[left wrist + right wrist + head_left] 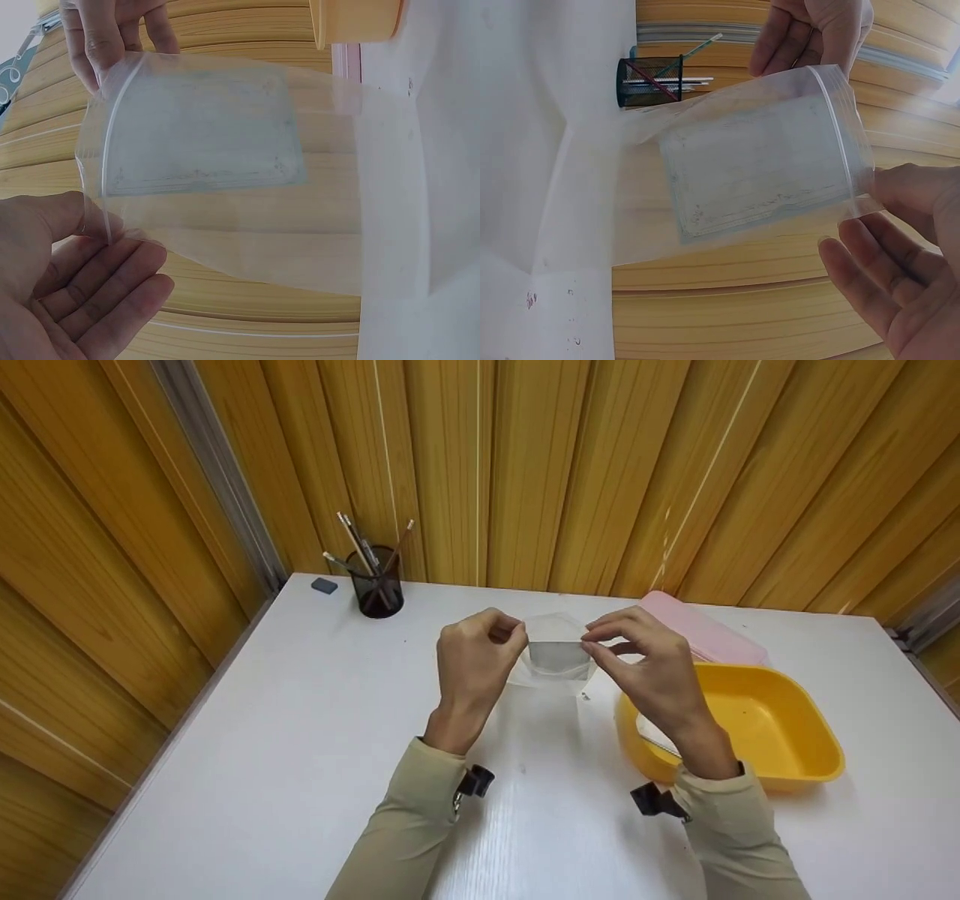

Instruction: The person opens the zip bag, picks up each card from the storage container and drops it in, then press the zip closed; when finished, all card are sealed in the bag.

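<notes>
Pinching the bag point(555, 658) at its zip edge, your left hand point(472, 664) and right hand point(652, 675) each grip one top corner, thumb against fingertips, likely to keep the mouth taut. It hangs between both grips above the surface point(300, 750), a card point(199, 131) inside. Tub point(757, 727) sits right, pen cup point(377, 585) behind.

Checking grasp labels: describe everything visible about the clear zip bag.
The clear zip bag is thin, see-through plastic with a zip strip along its mouth. A pale rectangular card sits flat inside. The bag is held in the air above the white table, its mouth edge pinched at one end by the left hand and at the other by the right hand. Whether the zip is sealed is unclear.
</notes>
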### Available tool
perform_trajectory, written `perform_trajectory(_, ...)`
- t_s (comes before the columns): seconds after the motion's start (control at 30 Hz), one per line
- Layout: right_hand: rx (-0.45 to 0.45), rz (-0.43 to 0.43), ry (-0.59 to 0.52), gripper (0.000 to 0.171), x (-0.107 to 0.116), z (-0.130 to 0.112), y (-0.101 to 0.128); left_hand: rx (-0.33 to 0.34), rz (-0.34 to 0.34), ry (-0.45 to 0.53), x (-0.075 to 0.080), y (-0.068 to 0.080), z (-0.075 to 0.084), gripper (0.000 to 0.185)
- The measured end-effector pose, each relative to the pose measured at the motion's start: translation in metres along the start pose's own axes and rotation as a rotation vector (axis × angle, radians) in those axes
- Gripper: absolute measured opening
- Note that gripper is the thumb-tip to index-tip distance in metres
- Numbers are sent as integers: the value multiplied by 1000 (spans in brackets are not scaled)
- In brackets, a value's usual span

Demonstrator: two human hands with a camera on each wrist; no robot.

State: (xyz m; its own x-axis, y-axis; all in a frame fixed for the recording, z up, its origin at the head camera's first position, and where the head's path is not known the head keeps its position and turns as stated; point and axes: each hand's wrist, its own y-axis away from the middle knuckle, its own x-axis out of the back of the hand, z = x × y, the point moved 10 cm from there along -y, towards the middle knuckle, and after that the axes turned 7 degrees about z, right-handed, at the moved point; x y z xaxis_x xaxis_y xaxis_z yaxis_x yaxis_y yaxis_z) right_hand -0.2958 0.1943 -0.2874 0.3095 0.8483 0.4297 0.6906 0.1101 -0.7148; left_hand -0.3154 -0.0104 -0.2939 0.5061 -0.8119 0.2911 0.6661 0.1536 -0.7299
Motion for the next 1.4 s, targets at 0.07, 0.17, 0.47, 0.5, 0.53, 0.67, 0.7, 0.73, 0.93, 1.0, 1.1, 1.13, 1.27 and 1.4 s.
perform_trajectory(0.07, 0, -12, 2, 13, -1, -1, 0, 1, 0, -2, 0, 0, 0, 8)
perform_trajectory(0.17, 1, -25, -7, 11, -2, -1, 0, 4, -1, 0, 0, -1, 0, 8)
perform_trajectory(0.47, 0, -38, -12, 12, 5, -7, -1, 13, -1, 1, 1, 1, -1, 8)
perform_trajectory(0.5, 2, -35, -15, 14, 7, -8, -1, 14, -1, 1, 1, 1, -1, 7)
perform_trajectory(0.53, 5, -29, -24, 15, 10, -9, -2, 16, -2, 1, 1, 1, -1, 7)
perform_trajectory(0.67, 16, 0, -41, 21, 23, -12, -2, 16, -2, 4, -1, 2, -2, 8)
perform_trajectory(0.7, 17, 5, -42, 21, 26, -12, -2, 17, -1, 4, -1, 1, -3, 8)
perform_trajectory(0.73, 16, 8, -45, 22, 29, -12, -3, 17, 0, 6, -1, 1, -3, 8)
perform_trajectory(0.93, -6, -4, 1, 26, 41, -4, -9, 12, 5, -1, 1, -1, -3, 8)
perform_trajectory(1.0, -11, -14, 35, 26, 46, 1, -11, 14, 3, -3, 2, -1, -4, 7)
perform_trajectory(1.1, -10, -33, 89, 25, 51, 10, -12, 18, 2, -2, 2, -1, -5, 8)
perform_trajectory(1.13, -17, -42, 108, 25, 53, 14, -12, 18, 1, -1, 2, -1, -5, 8)
perform_trajectory(1.27, -27, -76, 166, 25, 57, 27, -9, 6, 2, 2, 2, -2, -4, 9)
perform_trajectory(1.4, -39, -136, 207, 24, 58, 43, -3, 4, 6, 8, 3, -2, -3, 9)
